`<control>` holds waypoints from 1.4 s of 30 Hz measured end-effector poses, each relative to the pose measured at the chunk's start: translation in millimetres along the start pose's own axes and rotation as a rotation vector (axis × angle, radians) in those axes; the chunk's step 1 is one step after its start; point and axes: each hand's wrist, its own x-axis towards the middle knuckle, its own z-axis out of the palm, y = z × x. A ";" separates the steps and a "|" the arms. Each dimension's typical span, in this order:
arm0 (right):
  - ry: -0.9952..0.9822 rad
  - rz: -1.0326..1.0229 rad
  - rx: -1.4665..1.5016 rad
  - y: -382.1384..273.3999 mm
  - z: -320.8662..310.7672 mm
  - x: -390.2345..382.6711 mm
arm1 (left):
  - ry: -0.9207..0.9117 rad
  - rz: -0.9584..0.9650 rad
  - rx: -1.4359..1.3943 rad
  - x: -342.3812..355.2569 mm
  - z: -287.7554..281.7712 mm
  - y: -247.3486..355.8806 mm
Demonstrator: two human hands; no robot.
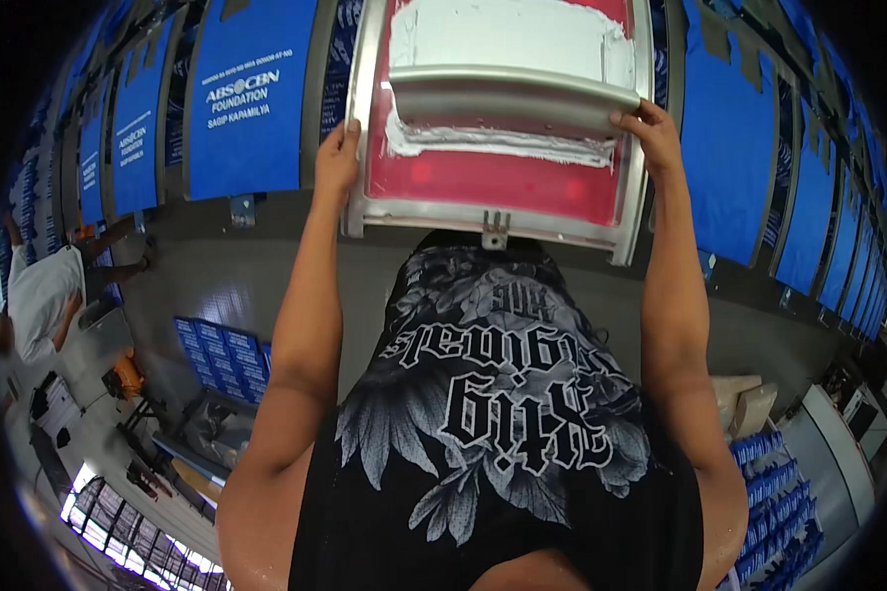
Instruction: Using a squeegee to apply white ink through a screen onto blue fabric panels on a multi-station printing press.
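In front of me is a screen-printing frame (424, 211) with metal rails and red mesh (493, 187). White ink (503, 37) covers its far part, and a thick ridge of white ink lies along the near side of a wide metal squeegee (508, 104). The squeegee spans the mesh, slightly tilted. My left hand (337, 163) is closed on the frame's left rail. At the squeegee's right end, my right hand (652, 138) grips it with bent fingers, close beside the right rail. A small metal bracket (495, 232) sits on the near rail.
Blue printed panels (251, 98) hang in a row on the left, and more blue panels (734, 128) on the right. Another person (47, 300) is at far left. Blue stacks (222, 357) and cardboard pieces (749, 402) stand behind me.
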 end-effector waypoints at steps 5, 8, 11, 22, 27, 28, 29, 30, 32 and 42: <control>-0.004 0.001 -0.007 5.6 4.9 -11.6 | -0.046 0.012 -0.011 5.2 -4.1 -13.9; 0.003 0.003 0.020 5.4 4.4 -17.3 | -0.037 0.001 -0.008 -0.7 -0.1 -12.9; 0.002 -0.010 0.017 5.6 5.3 -15.4 | -0.034 0.010 -0.011 1.5 1.1 -10.5; -0.181 -0.084 -1.135 -54.6 36.2 -68.8 | -0.031 0.778 0.532 -35.1 0.8 70.5; -0.202 -0.179 -1.114 -52.6 57.1 -85.6 | -0.577 0.627 1.089 -27.2 25.4 104.4; -0.292 -0.144 -1.145 -67.0 50.6 -67.0 | -0.511 0.618 1.039 -18.5 30.8 114.6; -0.204 -0.254 -1.042 -69.9 43.7 -51.6 | -0.471 0.627 1.009 -7.7 36.6 126.5; -0.124 -0.314 -1.062 -73.5 38.9 -29.3 | -0.416 0.638 0.983 11.0 42.8 136.9; -0.051 -0.475 -1.185 -75.5 36.1 22.6 | -0.206 0.860 0.893 52.9 56.3 141.1; -0.215 -0.300 -1.172 -43.8 54.0 -81.3 | -0.281 0.791 0.894 -47.4 29.4 72.6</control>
